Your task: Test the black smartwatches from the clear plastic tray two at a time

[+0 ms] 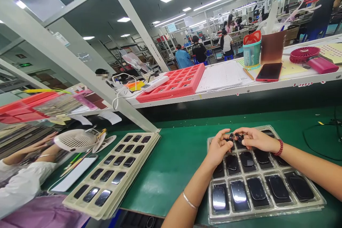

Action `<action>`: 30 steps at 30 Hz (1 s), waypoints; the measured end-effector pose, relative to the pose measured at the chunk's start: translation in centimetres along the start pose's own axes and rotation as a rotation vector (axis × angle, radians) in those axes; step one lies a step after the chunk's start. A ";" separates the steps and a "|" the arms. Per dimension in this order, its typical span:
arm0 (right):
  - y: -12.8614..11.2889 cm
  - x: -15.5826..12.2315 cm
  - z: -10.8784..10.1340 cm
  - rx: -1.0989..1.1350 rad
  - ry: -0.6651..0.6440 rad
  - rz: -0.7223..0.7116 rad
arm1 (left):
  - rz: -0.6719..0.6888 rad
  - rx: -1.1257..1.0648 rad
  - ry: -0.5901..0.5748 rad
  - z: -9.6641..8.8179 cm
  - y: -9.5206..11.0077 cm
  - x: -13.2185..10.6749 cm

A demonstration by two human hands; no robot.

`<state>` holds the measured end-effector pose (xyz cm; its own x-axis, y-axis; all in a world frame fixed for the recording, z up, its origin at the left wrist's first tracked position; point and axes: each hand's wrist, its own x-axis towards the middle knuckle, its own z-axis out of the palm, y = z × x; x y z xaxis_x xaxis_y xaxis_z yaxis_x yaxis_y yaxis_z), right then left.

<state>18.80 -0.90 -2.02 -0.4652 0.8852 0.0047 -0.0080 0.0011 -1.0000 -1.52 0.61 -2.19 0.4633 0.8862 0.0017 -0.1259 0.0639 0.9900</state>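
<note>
Over the far side of a clear plastic tray [267, 211], my two hands are close together. Between the fingertips of my left hand [219, 148] is a small, dark, rounded piece [230, 137]. My right hand [255, 139] pinches another dark piece [239, 137] just beside it. Whether these two are parts of one object I cannot tell. Below, the tray's pockets hold several glossy black rounded-rectangle pieces, like watch screens [257, 188]. My wrists and hands cover part of the back rows.
On the green bench, a stack of cream trays [101, 213] with dark pieces stands left. Past it are a white fan [76, 140] and a co-worker's arms [32, 149]. The shelf above carries a red foam tray [173, 83], papers [221, 78], a phone [269, 72] and a cup [252, 55].
</note>
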 end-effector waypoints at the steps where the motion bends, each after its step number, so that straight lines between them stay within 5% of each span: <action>1: 0.1 0.0 0.0 0.006 0.016 0.006 | -0.009 0.012 0.018 0.0 0.0 0.0; 6: 0.6 0.5 -0.2 0.064 0.126 0.072 | -0.009 0.014 0.086 0.2 0.2 0.0; 18: 0.4 0.2 0.3 -0.004 0.112 -0.020 | 0.046 0.094 0.130 0.2 -0.3 0.1; 21: 0.7 0.2 0.4 -0.038 0.122 -0.035 | 0.115 0.251 0.167 -0.1 -0.8 0.2; 25: 0.6 -0.2 0.6 -0.370 0.118 -0.060 | 0.165 0.541 0.124 -0.4 -0.9 0.1; 30: 0.4 -0.6 1.2 -0.846 0.083 -0.297 | 0.302 0.798 0.121 -0.4 -0.8 -0.2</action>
<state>18.04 -1.95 -2.39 -0.4819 0.8246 0.2963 0.5522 0.5484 -0.6280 -1.83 0.52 -2.98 0.4070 0.8590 0.3107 0.4464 -0.4838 0.7528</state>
